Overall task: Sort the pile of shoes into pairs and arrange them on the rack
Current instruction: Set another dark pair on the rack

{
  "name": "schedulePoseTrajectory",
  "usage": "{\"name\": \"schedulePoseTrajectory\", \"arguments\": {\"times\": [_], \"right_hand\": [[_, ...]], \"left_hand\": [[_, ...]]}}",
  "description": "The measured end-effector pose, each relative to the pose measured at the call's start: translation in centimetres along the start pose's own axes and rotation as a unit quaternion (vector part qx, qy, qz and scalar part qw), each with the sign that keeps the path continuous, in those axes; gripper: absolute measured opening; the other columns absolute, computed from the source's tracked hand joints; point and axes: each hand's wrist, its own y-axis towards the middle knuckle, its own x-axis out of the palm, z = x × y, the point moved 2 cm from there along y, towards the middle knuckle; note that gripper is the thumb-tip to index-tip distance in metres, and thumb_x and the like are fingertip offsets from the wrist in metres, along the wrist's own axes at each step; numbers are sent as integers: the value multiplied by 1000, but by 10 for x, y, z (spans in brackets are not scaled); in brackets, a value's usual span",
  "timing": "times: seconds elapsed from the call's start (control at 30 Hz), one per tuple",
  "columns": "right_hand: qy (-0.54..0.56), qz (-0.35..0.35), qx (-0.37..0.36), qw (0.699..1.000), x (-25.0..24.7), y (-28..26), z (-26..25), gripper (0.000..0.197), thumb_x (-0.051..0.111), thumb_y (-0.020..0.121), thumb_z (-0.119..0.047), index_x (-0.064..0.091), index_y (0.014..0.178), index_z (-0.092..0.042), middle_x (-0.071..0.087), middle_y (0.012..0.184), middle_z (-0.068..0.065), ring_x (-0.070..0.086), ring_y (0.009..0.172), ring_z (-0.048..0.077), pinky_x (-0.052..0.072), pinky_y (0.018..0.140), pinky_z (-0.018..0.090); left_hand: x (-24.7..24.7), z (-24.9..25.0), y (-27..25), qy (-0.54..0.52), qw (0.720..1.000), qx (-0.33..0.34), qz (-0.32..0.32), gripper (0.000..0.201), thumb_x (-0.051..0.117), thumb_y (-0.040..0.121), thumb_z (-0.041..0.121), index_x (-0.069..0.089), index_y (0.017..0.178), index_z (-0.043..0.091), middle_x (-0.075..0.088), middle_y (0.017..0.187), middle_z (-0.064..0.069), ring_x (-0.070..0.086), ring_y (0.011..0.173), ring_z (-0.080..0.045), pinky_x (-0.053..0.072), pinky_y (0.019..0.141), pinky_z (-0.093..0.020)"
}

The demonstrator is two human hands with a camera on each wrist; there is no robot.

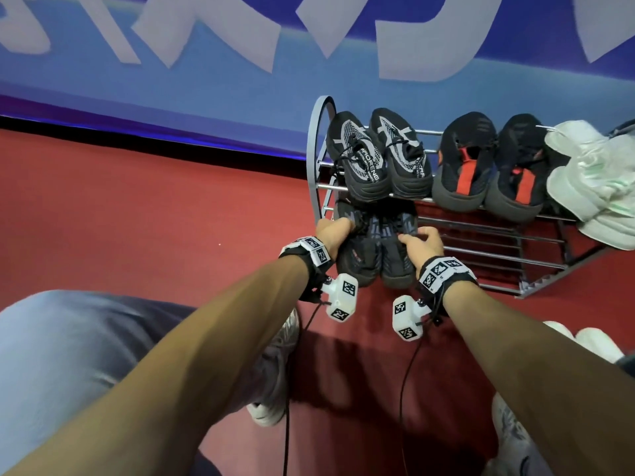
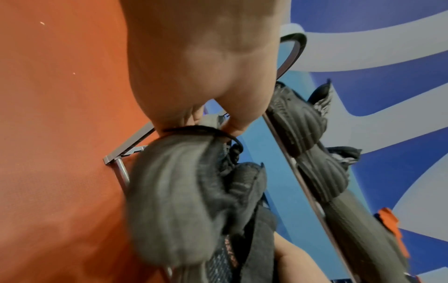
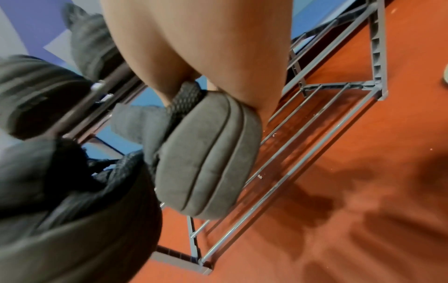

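A pair of dark grey knit shoes sits side by side at the left end of the rack's lower tier (image 1: pixel 498 250), toes under the top shelf and heels toward me. My left hand (image 1: pixel 345 225) grips the left shoe (image 1: pixel 357 259) at its collar; in the left wrist view my left hand's fingers (image 2: pixel 232 126) curl into the opening above the shoe's heel (image 2: pixel 169 191). My right hand (image 1: pixel 412 238) grips the right shoe (image 1: pixel 398 266); in the right wrist view that hand (image 3: pixel 206 57) pinches the collar above the ribbed heel (image 3: pixel 208 157). Whether the soles rest on the rods is unclear.
On the top shelf stand a black-and-white patterned pair (image 1: pixel 378 156), a black pair with red tabs (image 1: pixel 488 166) and pale mint-white shoes (image 1: pixel 594 180). White shoes (image 1: pixel 584 341) lie on the red floor at lower right. My own feet (image 1: pixel 275 372) and knee are close below.
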Motion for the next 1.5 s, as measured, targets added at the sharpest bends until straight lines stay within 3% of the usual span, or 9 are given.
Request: {"name": "schedulePoseTrajectory", "arguments": {"times": [0.17,0.33,0.43,0.6,0.8,1.0,1.13,1.23,1.5], "right_hand": [[91,26,13,995,-5,40,13,62,78,77,-42,60,132,-19,61,129,6,60,111,22,49,100,36],[65,-25,54,996,10,118,60,122,70,36,-91,50,140,-30,58,139,-2,62,120,24,52,95,57],[7,-80,55,995,18,123,63,108,77,41,-72,43,139,-40,57,139,-5,64,114,25,57,79,62],[-10,-106,18,994,31,124,65,102,77,47,-68,37,132,-30,61,131,-5,64,114,24,53,95,53],[105,-113,56,986,23,41,21,55,76,83,-27,42,126,-26,63,120,-5,65,108,23,55,86,56],[85,-165,35,982,17,38,23,59,68,92,-29,40,144,-29,55,136,-10,63,110,19,58,84,46],[40,-151,-23,987,41,132,70,87,77,53,-68,37,119,-28,55,139,-7,58,123,20,50,100,54],[25,-150,-28,988,45,109,37,47,70,61,-61,54,97,-36,66,116,-2,67,106,25,55,91,54],[101,-171,56,978,48,56,19,45,54,100,-16,31,139,-14,45,148,0,66,106,37,60,61,37]], "left_hand": [[10,-20,62,14,999,46,16,8,68,84,10,68,91,12,75,100,-12,72,93,-29,60,89,-42],[9,-46,89,237,969,61,-23,58,58,82,36,49,139,29,70,120,-7,66,106,-30,50,102,-40],[11,-46,72,258,962,56,-62,52,56,96,31,38,145,29,65,127,-10,63,113,-32,49,103,-47],[16,-49,70,262,959,92,-55,55,54,91,26,42,144,37,70,123,-3,66,109,-30,52,101,-46],[18,-33,64,197,976,28,86,60,57,95,33,39,142,1,57,136,-19,57,123,-37,48,104,-46],[15,-65,98,192,981,-7,27,39,62,72,32,46,106,20,65,103,-14,70,86,-40,61,67,-57],[9,-87,124,165,984,31,63,28,61,77,40,43,93,26,66,102,-13,70,91,-40,60,76,-57],[7,-67,98,134,987,54,73,31,58,84,41,46,106,23,66,107,-9,69,98,-35,57,88,-55],[1,-33,75,11,997,71,4,41,58,87,9,52,126,19,67,121,-11,67,108,-28,56,96,-44]]}}
